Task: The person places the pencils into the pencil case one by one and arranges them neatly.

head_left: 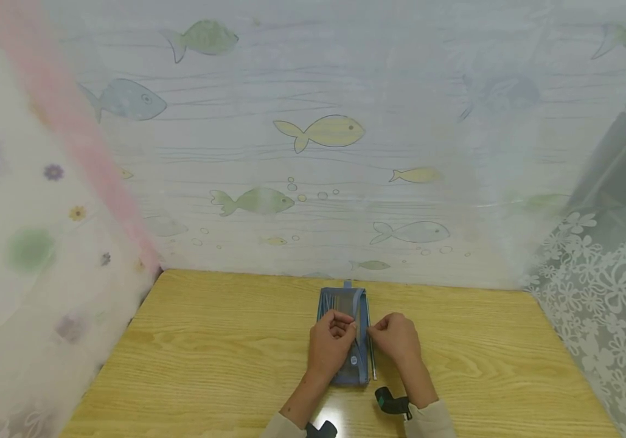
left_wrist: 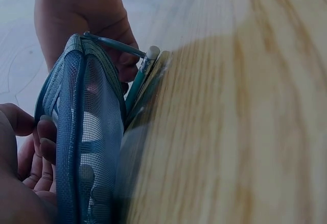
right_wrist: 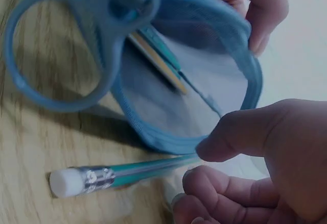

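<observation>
A blue mesh pencil case [head_left: 340,382] lies on the table with its zipped side open. My left hand [head_left: 330,344] pinches the edge of the opening between thumb and fingers. On the case's right side, my right hand [head_left: 397,337] pinches a teal pencil [right_wrist: 138,172] with a white eraser, thumb tip close against the case's rim [right_wrist: 191,145]. Inside the case, a slim teal item [right_wrist: 161,50] and a tan stick [right_wrist: 163,71] show. A pale blue ring handle [right_wrist: 18,66], like that of scissors, sticks out at the near end.
The case and both hands are on a wood-grain table [head_left: 225,328]. Behind it hangs a fish-print curtain [head_left: 258,152], with patterned sheets [head_left: 33,292] at the left and lace [head_left: 619,292] at the right. Black wrist cameras [head_left: 392,401] sit on both wrists.
</observation>
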Action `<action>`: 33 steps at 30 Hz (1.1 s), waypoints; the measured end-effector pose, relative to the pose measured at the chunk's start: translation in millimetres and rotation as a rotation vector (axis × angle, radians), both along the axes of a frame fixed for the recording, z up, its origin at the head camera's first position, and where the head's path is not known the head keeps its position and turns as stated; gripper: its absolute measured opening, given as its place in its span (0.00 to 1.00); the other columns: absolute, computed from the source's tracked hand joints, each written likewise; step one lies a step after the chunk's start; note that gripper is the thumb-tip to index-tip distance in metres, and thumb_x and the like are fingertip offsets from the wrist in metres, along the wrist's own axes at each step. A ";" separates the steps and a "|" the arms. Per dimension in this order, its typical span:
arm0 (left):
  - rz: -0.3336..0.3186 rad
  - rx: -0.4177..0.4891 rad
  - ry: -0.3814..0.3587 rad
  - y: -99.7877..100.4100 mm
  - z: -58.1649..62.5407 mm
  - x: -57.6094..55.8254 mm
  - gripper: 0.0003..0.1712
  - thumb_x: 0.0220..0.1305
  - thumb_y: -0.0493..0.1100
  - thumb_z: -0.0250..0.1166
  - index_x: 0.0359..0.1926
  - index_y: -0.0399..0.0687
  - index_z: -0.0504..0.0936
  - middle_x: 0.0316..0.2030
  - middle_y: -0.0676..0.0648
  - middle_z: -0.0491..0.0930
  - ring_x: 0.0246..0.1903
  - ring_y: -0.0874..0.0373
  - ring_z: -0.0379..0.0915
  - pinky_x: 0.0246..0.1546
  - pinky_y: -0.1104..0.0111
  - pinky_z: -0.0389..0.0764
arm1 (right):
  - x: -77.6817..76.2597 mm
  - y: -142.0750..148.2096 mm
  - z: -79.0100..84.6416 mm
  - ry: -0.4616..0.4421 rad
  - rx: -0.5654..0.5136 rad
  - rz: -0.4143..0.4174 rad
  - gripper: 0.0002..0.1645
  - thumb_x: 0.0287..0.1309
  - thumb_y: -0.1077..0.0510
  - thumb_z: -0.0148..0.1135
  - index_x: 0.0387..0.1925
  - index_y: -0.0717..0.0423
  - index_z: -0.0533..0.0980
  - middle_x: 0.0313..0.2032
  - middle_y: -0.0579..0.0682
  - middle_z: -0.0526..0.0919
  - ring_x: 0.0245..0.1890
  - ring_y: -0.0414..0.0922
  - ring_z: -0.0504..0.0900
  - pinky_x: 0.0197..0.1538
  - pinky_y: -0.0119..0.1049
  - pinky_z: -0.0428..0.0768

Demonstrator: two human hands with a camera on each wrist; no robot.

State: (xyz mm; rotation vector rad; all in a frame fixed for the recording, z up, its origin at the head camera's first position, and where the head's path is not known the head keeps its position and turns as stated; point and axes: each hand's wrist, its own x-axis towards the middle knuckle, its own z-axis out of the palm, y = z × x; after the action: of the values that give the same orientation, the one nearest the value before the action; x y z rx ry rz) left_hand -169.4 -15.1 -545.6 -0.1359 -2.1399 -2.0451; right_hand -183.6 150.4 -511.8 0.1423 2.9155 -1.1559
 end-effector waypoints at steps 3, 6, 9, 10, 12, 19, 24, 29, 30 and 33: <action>-0.001 0.002 0.000 0.0 0.4 0.0 0.05 0.66 0.33 0.73 0.40 0.44 0.86 0.31 0.46 0.86 0.27 0.62 0.81 0.30 0.76 0.80 | 0.3 0.7 -2.2 -0.009 0.026 -0.005 0.12 0.56 0.57 0.74 0.21 0.57 0.84 0.22 0.47 0.84 0.21 0.43 0.77 0.25 0.38 0.75; 0.002 -0.002 0.003 0.3 -0.3 -0.3 0.04 0.66 0.32 0.73 0.40 0.43 0.86 0.31 0.46 0.86 0.27 0.62 0.81 0.30 0.76 0.80 | 1.1 0.6 -5.0 -0.015 0.050 -0.014 0.16 0.56 0.56 0.74 0.17 0.55 0.81 0.18 0.46 0.80 0.18 0.43 0.75 0.22 0.36 0.72; 0.003 -0.005 0.004 0.5 -0.9 -0.5 0.04 0.66 0.32 0.72 0.39 0.43 0.86 0.31 0.46 0.86 0.26 0.62 0.81 0.30 0.76 0.80 | 0.7 -0.3 -8.3 -0.023 0.074 -0.029 0.19 0.56 0.55 0.73 0.13 0.52 0.78 0.15 0.44 0.77 0.15 0.42 0.72 0.19 0.35 0.68; 0.003 -0.006 0.004 0.6 -1.0 -0.5 0.04 0.66 0.32 0.72 0.39 0.43 0.86 0.31 0.46 0.86 0.26 0.62 0.81 0.30 0.76 0.80 | 0.7 -0.7 -8.8 -0.029 0.083 -0.036 0.20 0.56 0.55 0.73 0.12 0.52 0.77 0.14 0.44 0.75 0.14 0.42 0.71 0.18 0.34 0.67; 0.004 -0.008 0.002 0.7 -0.8 -0.4 0.04 0.66 0.32 0.72 0.39 0.43 0.86 0.31 0.47 0.86 0.26 0.62 0.81 0.30 0.76 0.80 | 0.8 -2.1 -9.1 -0.046 0.100 -0.052 0.22 0.56 0.54 0.72 0.10 0.50 0.74 0.12 0.42 0.72 0.13 0.41 0.69 0.17 0.33 0.64; 0.013 -0.008 0.010 1.3 -0.8 1.0 0.05 0.66 0.32 0.73 0.39 0.45 0.86 0.31 0.47 0.86 0.26 0.62 0.81 0.30 0.75 0.80 | 4.0 -9.6 -5.3 -0.082 0.191 -0.093 0.29 0.57 0.51 0.72 0.07 0.48 0.67 0.09 0.41 0.67 0.11 0.42 0.68 0.15 0.34 0.61; 0.015 -0.006 0.018 1.2 -1.6 0.9 0.04 0.66 0.33 0.72 0.39 0.45 0.86 0.31 0.47 0.86 0.26 0.62 0.81 0.30 0.75 0.80 | 1.9 -10.1 -8.3 -0.081 0.220 -0.109 0.26 0.56 0.49 0.72 0.10 0.50 0.70 0.12 0.45 0.73 0.13 0.45 0.73 0.16 0.37 0.65; 0.015 -0.004 0.022 0.8 -2.3 0.9 0.04 0.67 0.34 0.73 0.39 0.46 0.86 0.31 0.47 0.86 0.26 0.63 0.81 0.30 0.75 0.80 | 1.7 -7.7 -10.2 -0.078 0.209 -0.111 0.29 0.56 0.49 0.72 0.07 0.48 0.68 0.09 0.41 0.67 0.11 0.42 0.68 0.14 0.34 0.61; 0.015 -0.005 0.023 0.8 -2.2 0.9 0.04 0.67 0.34 0.72 0.39 0.46 0.86 0.31 0.47 0.86 0.26 0.63 0.81 0.30 0.75 0.80 | 1.8 -7.1 -10.4 -0.076 0.203 -0.109 0.29 0.56 0.49 0.72 0.07 0.48 0.68 0.08 0.40 0.66 0.11 0.41 0.67 0.14 0.33 0.60; 0.016 -0.002 0.026 0.5 -1.9 1.0 0.04 0.67 0.34 0.73 0.39 0.46 0.86 0.31 0.47 0.86 0.26 0.63 0.81 0.30 0.75 0.80 | 1.8 -5.5 -10.5 -0.076 0.191 -0.094 0.30 0.56 0.48 0.72 0.06 0.47 0.68 0.08 0.39 0.65 0.11 0.40 0.66 0.14 0.32 0.59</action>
State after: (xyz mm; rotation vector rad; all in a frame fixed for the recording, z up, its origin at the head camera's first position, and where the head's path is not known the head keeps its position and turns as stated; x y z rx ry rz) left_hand -168.4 -14.6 -547.5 -0.1453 -2.1209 -2.0213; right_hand -181.8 144.9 -522.3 0.3201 2.9748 -0.8573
